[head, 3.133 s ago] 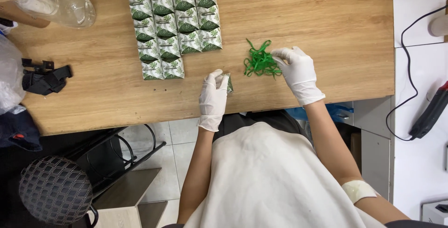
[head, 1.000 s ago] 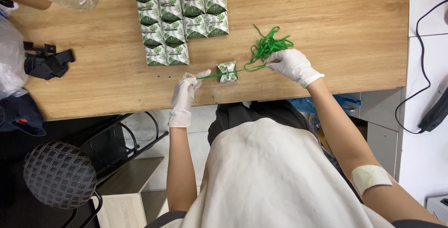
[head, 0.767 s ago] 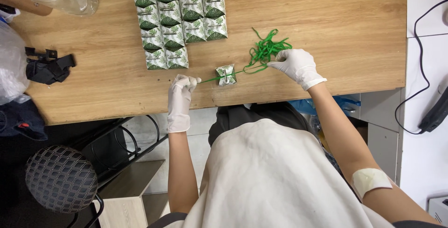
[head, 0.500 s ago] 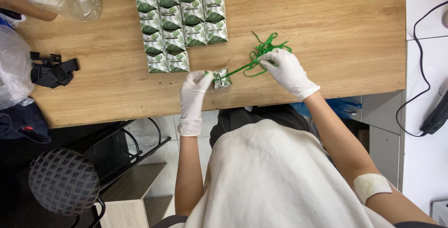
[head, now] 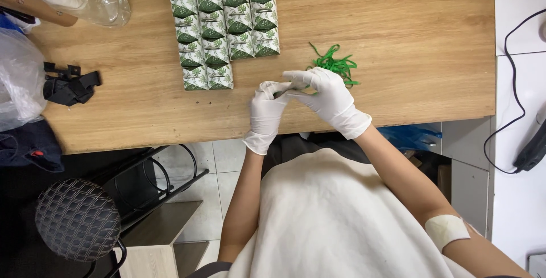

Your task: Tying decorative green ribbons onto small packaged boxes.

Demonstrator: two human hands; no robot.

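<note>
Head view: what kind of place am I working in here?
Probably a small hand-packing workstation: a wooden table with rows of green-and-white packets, a pile of green ties, and both hands in white gloves.

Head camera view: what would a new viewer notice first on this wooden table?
First, the two white-gloved hands meeting near the table's front edge, the left hand and right hand pinching a small packet, mostly hidden. Behind them lies a neat block of green-and-white packets, and a loose bunch of green strings just beyond the right hand.
</note>
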